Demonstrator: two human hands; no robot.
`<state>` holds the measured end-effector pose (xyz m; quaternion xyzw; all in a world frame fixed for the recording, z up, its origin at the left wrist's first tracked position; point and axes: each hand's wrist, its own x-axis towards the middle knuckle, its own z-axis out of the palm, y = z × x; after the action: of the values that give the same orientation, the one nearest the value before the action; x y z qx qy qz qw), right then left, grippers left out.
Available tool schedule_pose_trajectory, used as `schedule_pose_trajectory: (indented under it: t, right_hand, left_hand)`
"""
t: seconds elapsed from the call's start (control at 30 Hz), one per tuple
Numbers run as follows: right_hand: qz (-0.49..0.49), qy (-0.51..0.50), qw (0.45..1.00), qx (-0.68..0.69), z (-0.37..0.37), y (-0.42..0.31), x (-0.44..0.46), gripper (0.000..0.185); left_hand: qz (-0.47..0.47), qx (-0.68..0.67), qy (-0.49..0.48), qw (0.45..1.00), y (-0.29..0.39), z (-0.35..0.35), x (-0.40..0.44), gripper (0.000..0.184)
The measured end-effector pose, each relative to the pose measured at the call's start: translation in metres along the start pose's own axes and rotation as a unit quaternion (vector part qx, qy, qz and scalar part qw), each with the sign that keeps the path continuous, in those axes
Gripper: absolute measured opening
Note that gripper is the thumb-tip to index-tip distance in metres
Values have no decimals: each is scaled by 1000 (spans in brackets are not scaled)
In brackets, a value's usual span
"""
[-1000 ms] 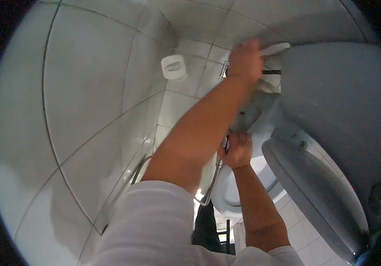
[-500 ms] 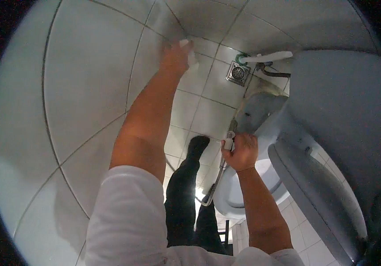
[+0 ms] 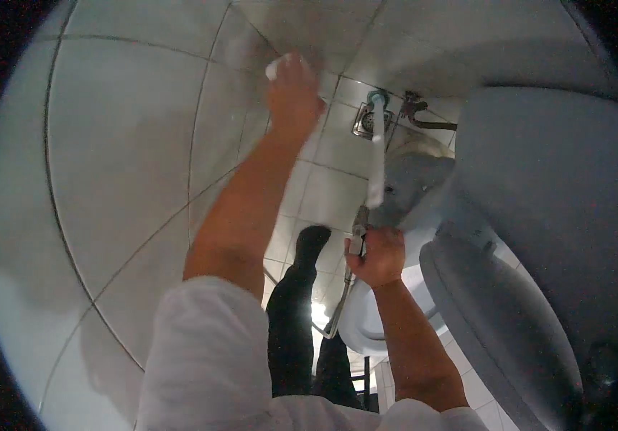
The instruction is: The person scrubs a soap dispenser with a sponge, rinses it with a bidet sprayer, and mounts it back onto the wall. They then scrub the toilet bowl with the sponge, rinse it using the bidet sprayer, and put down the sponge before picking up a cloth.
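Observation:
My left hand (image 3: 296, 97) is pressed against the tiled wall near the corner, closed on a small white wad (image 3: 274, 68), mostly hidden; I cannot tell whether it is cloth or paper. Lower down, my right hand (image 3: 379, 255) wraps around a hand-held bidet sprayer (image 3: 356, 246), beside the toilet bowl. A metal hose (image 3: 341, 305) hangs from the sprayer and loops below. Beyond this hand, a long white handle (image 3: 377, 154) with a green end (image 3: 377, 97) stands out over the floor drain (image 3: 370, 122).
The toilet's grey tank (image 3: 546, 158) and raised lid (image 3: 499, 309) fill the right side, with the white bowl (image 3: 366, 316) below. A dark pipe (image 3: 431, 123) runs behind. Light wall tiles (image 3: 122, 144) cover the left. My dark-clad foot (image 3: 312, 241) is on the tiled floor.
My left hand has moved up and slightly right relative to the view. The white handle has swung from pointing right to pointing down. My right hand still holds the sprayer, slightly lower left.

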<state>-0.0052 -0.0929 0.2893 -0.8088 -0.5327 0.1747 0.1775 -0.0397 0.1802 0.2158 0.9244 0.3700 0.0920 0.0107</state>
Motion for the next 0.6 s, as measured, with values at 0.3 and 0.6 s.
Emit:
schedule_pose_trajectory:
  t: [0.3, 0.6]
  right_hand:
    - [-18, 5, 1000, 5, 4, 0, -10, 25]
    - [-36, -3, 999, -1, 0, -10, -9, 24]
  left_hand:
    - [-152, -796, -268, 521, 95, 110, -166, 55]
    - [204, -457, -138, 855, 83, 17, -73, 57]
